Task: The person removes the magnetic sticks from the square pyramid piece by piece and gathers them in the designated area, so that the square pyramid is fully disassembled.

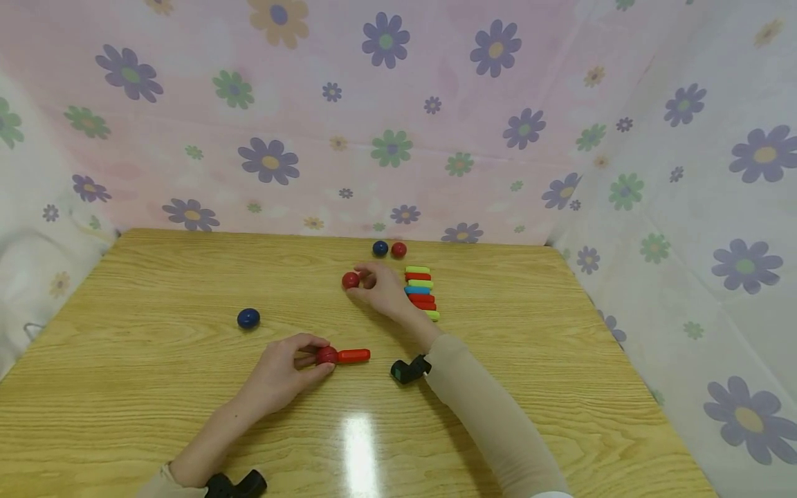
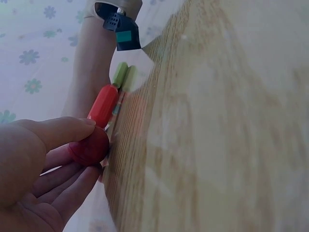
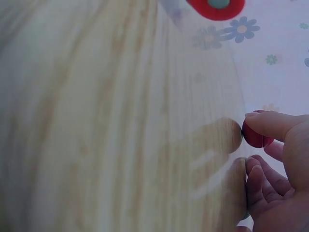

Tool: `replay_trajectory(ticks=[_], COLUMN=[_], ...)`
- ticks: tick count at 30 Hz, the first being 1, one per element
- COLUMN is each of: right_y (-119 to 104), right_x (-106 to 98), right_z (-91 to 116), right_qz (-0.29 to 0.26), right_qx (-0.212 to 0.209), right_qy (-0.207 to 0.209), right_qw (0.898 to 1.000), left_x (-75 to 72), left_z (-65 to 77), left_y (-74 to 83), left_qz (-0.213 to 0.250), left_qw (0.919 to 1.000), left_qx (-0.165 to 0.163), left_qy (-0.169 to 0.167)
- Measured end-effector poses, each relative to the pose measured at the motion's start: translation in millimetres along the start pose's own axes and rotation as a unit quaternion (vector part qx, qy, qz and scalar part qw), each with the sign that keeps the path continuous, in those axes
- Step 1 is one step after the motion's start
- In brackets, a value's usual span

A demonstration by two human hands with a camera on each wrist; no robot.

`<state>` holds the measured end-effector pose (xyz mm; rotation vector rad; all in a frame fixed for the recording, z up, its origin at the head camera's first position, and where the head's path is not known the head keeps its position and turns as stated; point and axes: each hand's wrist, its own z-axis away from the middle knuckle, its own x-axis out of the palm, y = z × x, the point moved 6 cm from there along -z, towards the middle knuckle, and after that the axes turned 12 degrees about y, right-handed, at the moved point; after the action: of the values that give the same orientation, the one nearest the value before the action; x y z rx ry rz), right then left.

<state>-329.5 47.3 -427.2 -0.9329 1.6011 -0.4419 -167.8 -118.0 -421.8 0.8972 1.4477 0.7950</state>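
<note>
My left hand [image 1: 283, 370] grips a dark red ball [image 1: 326, 355] between thumb and fingers, low over the table. From the ball's right side a short red stick [image 1: 353, 355] points right, its end against the ball. In the left wrist view the same ball [image 2: 90, 147] and stick [image 2: 103, 104] line up end to end. Farther back, my right hand [image 1: 382, 290] pinches another red ball [image 1: 351, 280] at the tabletop. The right wrist view has this ball [image 3: 256, 134] under the thumb, with the other fingers curled beside it.
Right of my right hand lies a column of short yellow-green, red and blue sticks [image 1: 420, 284]. Behind it sit a dark blue ball [image 1: 380, 248] and a red ball [image 1: 399, 250]. Another dark blue ball [image 1: 248, 318] rests at left on the wooden table [image 1: 498, 332]. Flowered cloth [image 1: 336, 138] hangs behind.
</note>
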Motion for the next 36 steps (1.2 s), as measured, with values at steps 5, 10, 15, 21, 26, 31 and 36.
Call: replay_trajectory(ticks=[5,10,15,21,26,31,36], right_y=[0,0,3,1,-7,-9,-12], right_x=[0,-1,-4,-16,-28,-37,-39], right_z=[1,2,6,22,43,71,95], right_qz=[-0.001,0.001,-0.023,-0.042,-0.064,-0.099,-0.115], right_qx=[-0.005,-0.009,0.002,0.007,0.011,0.033,0.04], right_qy=[-0.003,-0.006,-0.008,-0.003,-0.025,-0.052,-0.074], right_qw=[1.0,1.0,1.0,0.999,0.998,0.993,0.99], left_x=[0.4,0.8,1.2,0.7,-0.5,-0.6,0.0], left_z=[-0.1,-0.2,-0.3,-0.6,-0.8,-0.7,-0.3], left_y=[-0.7,-1.4,-1.8,-1.3,-1.3,-1.3,-1.0], left_qz=[0.0,-0.003,-0.006,-0.012,-0.013,-0.017,-0.016], left_qw=[1.0,1.0,1.0,0.9999,0.9999,0.9999,0.9998], left_qx=[-0.005,-0.005,-0.002,0.0,-0.001,0.0,0.006], left_qy=[-0.002,-0.002,0.0,0.001,0.002,0.001,0.001])
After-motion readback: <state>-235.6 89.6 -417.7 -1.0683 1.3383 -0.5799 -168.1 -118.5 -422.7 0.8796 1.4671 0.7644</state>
